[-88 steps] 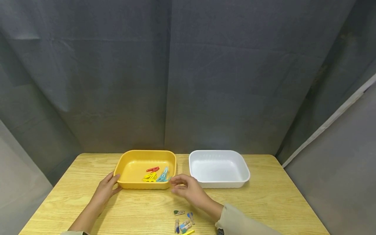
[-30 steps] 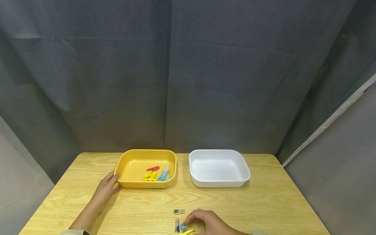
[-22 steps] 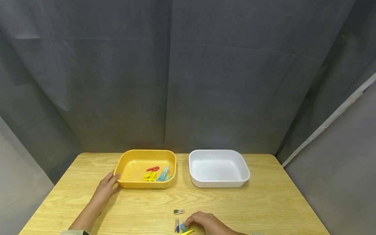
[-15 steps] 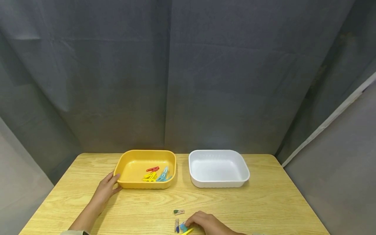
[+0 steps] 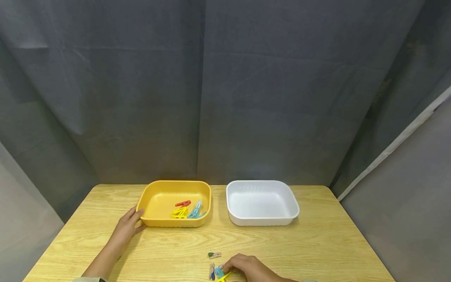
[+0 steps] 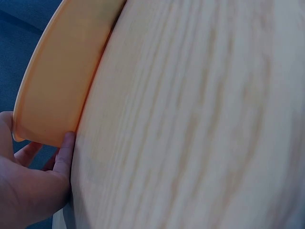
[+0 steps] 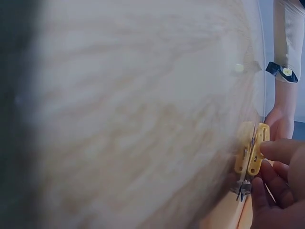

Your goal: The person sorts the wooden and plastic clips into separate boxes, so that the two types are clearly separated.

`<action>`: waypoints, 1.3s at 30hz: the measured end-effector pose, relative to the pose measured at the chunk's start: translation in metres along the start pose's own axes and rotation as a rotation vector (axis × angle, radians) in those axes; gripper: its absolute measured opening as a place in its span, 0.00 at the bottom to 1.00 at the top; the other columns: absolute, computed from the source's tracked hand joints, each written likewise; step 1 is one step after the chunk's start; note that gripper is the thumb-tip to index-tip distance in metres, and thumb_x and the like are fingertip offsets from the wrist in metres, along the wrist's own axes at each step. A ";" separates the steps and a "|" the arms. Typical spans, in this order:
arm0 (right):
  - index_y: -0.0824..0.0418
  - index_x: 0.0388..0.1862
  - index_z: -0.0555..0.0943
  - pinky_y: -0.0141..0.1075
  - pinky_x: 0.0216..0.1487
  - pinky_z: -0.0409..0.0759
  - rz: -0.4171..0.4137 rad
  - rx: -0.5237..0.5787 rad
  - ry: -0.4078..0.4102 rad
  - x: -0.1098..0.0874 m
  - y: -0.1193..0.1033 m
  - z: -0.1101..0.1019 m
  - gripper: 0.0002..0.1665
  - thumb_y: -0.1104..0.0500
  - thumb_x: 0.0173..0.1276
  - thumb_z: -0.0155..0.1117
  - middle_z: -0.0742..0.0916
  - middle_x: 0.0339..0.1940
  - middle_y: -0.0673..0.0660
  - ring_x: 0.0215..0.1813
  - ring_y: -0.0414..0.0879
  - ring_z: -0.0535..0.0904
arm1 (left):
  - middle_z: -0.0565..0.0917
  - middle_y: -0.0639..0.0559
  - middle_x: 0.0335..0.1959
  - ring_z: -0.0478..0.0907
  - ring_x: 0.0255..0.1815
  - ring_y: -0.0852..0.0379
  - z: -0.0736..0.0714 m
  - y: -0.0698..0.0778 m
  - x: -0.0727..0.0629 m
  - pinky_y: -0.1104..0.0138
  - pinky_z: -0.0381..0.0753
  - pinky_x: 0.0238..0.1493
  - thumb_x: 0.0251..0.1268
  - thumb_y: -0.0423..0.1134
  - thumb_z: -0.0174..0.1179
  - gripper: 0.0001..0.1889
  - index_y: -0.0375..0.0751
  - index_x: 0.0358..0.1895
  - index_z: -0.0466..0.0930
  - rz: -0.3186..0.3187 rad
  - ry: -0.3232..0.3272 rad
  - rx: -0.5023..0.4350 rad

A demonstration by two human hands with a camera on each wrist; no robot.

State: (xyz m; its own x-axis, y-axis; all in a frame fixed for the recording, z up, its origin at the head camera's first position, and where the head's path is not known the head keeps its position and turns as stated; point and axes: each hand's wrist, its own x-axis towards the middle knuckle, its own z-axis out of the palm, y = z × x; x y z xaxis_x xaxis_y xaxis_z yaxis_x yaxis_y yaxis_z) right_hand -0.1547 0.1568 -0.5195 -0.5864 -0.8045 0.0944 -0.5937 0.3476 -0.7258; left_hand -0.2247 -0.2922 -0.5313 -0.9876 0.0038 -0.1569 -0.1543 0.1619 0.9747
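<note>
I find the lower yellow clip (image 5: pixel 223 278) at six o'clock in the head view, pinched in the right grip (image 5: pixel 248 267). The blue clip (image 5: pixel 219 271) lies close at its eleven o'clock; in my judgement, a careless lift could drag it along. The left grip (image 5: pixel 127 224) clasps the yellow tray (image 5: pixel 172 223) near its eight o'clock corner; tugging could shift it.
</note>
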 end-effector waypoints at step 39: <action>0.60 0.45 0.82 0.28 0.46 0.88 -0.106 0.155 0.075 0.000 -0.005 0.004 0.07 0.70 0.74 0.63 0.89 0.44 0.52 0.45 0.31 0.84 | 0.52 0.36 0.83 0.54 0.81 0.35 0.000 0.000 0.000 0.56 0.77 0.71 0.83 0.61 0.44 0.40 0.38 0.83 0.47 0.017 -0.009 0.003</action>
State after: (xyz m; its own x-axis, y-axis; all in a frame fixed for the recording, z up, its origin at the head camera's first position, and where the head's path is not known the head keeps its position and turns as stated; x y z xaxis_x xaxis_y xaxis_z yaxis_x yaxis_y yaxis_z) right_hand -0.1495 0.1532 -0.5186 -0.5680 -0.7926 0.2217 -0.5657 0.1803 -0.8047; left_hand -0.2243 -0.2926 -0.5315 -0.9898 0.0151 -0.1413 -0.1370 0.1643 0.9769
